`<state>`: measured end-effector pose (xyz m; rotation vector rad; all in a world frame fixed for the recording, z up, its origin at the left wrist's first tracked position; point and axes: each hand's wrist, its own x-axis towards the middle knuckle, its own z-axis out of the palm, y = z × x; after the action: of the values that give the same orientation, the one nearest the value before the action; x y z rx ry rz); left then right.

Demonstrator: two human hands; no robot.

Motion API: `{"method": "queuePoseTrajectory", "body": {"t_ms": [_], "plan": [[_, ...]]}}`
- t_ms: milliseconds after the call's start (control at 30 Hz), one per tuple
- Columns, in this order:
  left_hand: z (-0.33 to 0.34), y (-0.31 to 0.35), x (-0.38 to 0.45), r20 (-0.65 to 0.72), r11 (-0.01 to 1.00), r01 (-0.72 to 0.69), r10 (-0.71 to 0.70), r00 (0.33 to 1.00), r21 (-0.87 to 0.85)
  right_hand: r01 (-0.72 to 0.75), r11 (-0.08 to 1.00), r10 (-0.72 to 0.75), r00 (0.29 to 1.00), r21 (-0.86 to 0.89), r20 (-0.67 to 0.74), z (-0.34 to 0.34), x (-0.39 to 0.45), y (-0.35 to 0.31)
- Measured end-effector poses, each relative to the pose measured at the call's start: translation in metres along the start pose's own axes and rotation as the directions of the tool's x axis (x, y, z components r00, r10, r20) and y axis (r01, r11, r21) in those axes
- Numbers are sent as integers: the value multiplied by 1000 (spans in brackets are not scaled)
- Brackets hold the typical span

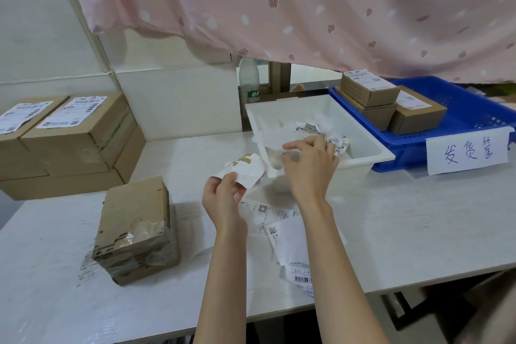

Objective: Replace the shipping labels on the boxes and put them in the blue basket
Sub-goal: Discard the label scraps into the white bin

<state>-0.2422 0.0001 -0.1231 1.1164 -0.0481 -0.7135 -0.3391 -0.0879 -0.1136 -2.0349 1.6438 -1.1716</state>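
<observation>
A taped cardboard box (136,229) with its label torn off stands on the white table, left of my arms. My left hand (222,195) pinches a torn-off label (247,169) with brown paper stuck to it. My right hand (310,165) reaches over the rim of a white tray (371,148), fingers curled on a crumpled scrap; the scrap is mostly hidden. Several fresh labels (282,229) lie under my forearms. The blue basket (474,117) at the right holds three labelled boxes (368,89).
Stacked labelled boxes (67,137) stand at the far left. A plastic bottle (249,79) stands behind the tray. A pink curtain (307,3) hangs over the back. A paper sign (469,152) hangs on the basket's front. The table's front edge runs near my elbows.
</observation>
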Motion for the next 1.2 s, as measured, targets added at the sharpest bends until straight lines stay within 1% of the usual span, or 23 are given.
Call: {"method": "queuePoseTrajectory", "body": {"t_ms": [67, 100, 133, 200, 267, 400, 500, 567, 633, 700, 767, 833, 900, 967, 1067, 1133, 1200], "plan": [[0, 3, 0, 3, 1000, -6, 6, 1000, -5, 80, 973, -93, 994, 217, 51, -1, -3, -5], [1, 5, 0, -2, 1000, 5, -5, 1000, -14, 108, 948, -141, 986, 298, 91, -2, -6, -8], [2, 7, -1, -13, 999, 22, -22, 1000, -35, 138, 932, -190, 973, 334, 130, -4, -10, -11], [6, 11, -3, -31, 995, 48, -51, 998, -82, 211, 922, -278, 944, 325, 176, -3, -17, -16], [7, 13, -4, -24, 992, 58, -61, 998, -110, 246, 911, -317, 931, 332, 182, 0, -23, -18], [6, 19, -6, 24, 993, 75, -73, 997, -91, 229, 884, -310, 940, 407, 145, 1, -30, -22], [3, 22, -1, 9, 980, 188, -188, 982, -69, 202, 859, -308, 938, 470, 159, 0, -34, -29], [3, 25, 1, 2, 949, 294, -296, 955, -110, 210, 866, -303, 942, 454, 143, 2, -37, -29], [3, 26, 2, 25, 914, 375, -376, 926, -155, 174, 877, -268, 951, 448, 155, 5, -39, -28], [7, 24, 1, 67, 891, 414, -409, 910, -187, 123, 866, -230, 958, 484, 169, 6, -42, -27], [9, 23, -3, 96, 880, 424, -413, 906, -214, 60, 852, -182, 965, 520, 187, 5, -43, -25], [8, 23, -3, 84, 883, 410, -402, 912, -228, -12, 832, -120, 972, 554, 200, 3, -41, -23], [6, 24, -3, 59, 915, 370, -365, 929, -162, -42, 817, -87, 977, 575, 195, 0, -37, -22], [5, 23, -5, 57, 950, 313, -312, 949, -19, -34, 804, -86, 981, 593, 173, -3, -34, -23], [5, 18, -12, 67, 952, 218, -237, 969, 214, -8, 802, -98, 985, 597, 144, -7, -31, -28], [4, 12, -15, 52, 934, 109, -134, 990, 341, -18, 796, -86, 986, 606, 142, -10, -30, -29], [2, 10, -17, 70, 920, -14, -14, 997, 392, -37, 793, -56, 990, 608, 133, -10, -28, -28]]}}
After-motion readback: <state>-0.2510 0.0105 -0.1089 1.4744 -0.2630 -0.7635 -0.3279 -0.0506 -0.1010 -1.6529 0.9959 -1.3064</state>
